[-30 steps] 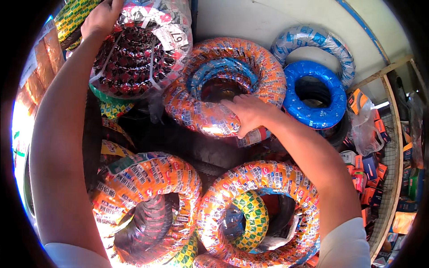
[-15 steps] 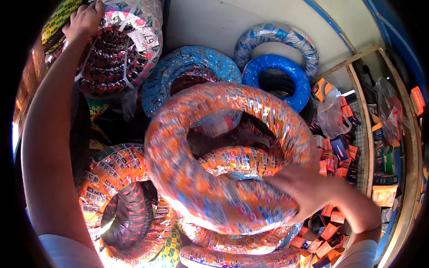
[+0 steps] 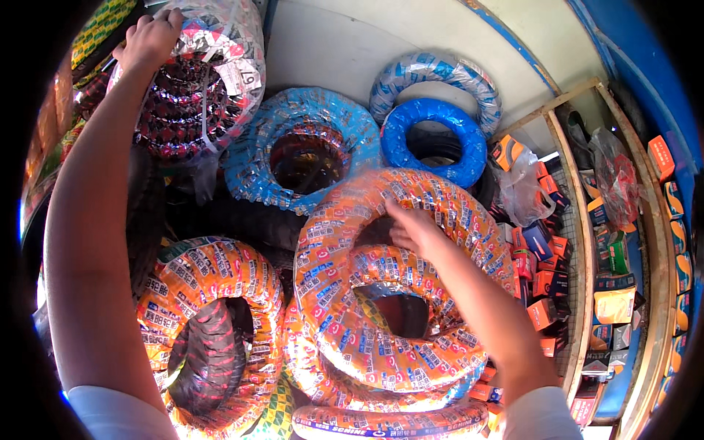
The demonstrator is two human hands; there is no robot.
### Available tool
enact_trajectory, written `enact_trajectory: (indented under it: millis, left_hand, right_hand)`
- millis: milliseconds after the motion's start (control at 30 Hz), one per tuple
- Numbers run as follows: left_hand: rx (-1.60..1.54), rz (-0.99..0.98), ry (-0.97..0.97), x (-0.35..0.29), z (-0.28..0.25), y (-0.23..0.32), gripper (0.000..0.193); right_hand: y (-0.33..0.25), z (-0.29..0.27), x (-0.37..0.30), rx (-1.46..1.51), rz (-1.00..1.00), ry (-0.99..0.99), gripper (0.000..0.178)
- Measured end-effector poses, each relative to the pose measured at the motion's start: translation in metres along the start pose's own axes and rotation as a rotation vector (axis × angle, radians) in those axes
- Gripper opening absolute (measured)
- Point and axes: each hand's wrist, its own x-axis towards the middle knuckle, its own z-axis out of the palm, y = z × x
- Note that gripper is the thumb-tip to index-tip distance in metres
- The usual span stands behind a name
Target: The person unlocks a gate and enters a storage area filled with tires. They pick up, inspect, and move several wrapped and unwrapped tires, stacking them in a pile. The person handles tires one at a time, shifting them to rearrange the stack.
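At the upper left my left hand [image 3: 150,40] is closed over the top edge of a clear-wrapped bundle of tyres [image 3: 246,48] with a white tag. My right hand [image 3: 414,224] reaches across an orange-wrapped tyre [image 3: 323,279]. One finger stretches onto the tyre's inner rim, and the other fingers hang partly bent over its hole, apart. This tyre leans on more orange-wrapped tyres, which show through and below it. Left of it stands another orange-wrapped tyre [image 3: 165,323] with a dark tyre [image 3: 213,352] behind its hole.
Farther back are a light-blue wrapped tyre [image 3: 246,161], a bright-blue wrapped tyre [image 3: 392,136] and a silver-blue one [image 3: 433,66] against the pale wall [image 3: 330,44]. Wooden-framed shelving [image 3: 579,220] with small orange boxes [image 3: 543,314] and plastic bags [image 3: 524,191] stands at the right.
The orange-wrapped tyre has swung right and down onto the others. My right hand has left its lower right side and moved up and left to its inner rim. My left hand stays on the bundle.
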Motion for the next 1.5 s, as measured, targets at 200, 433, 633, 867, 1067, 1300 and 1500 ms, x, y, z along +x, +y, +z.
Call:
enact_trajectory:
  millis: [200,433,633,867,1067,1300,1500]
  left_hand:
    - [-0.028,0.043,0.037,-0.001,0.003,0.016,0.052]
    - [-0.022,0.034,0.046,0.006,0.006,0.0,0.051]
    - [-0.038,0.013,-0.018,-0.002,-0.005,0.01,0.047]
    - [-0.068,0.027,-0.026,-0.009,-0.014,0.006,0.045]
    - [-0.053,0.024,-0.014,-0.006,-0.006,0.016,0.048]
    - [-0.017,0.055,-0.061,0.009,0.0,-0.003,0.053]
    - [-0.034,0.056,-0.075,0.012,0.001,-0.004,0.052]
  right_hand:
    - [0.038,0.037,0.11,1.193,0.04,0.109,0.076]
    - [-0.09,0.022,0.01,1.097,-0.574,-0.151,0.053]
    - [-0.237,-0.051,-0.118,0.862,-1.228,-0.267,0.093]
    - [-0.146,-0.055,-0.059,1.058,-1.076,-0.543,0.122]
    - [0.033,-0.032,0.008,1.254,-0.812,-0.167,0.093]
    - [-0.002,-0.032,0.005,1.169,-0.664,-0.307,0.09]
    - [-0.056,-0.006,0.001,1.135,-0.636,-0.381,0.081]
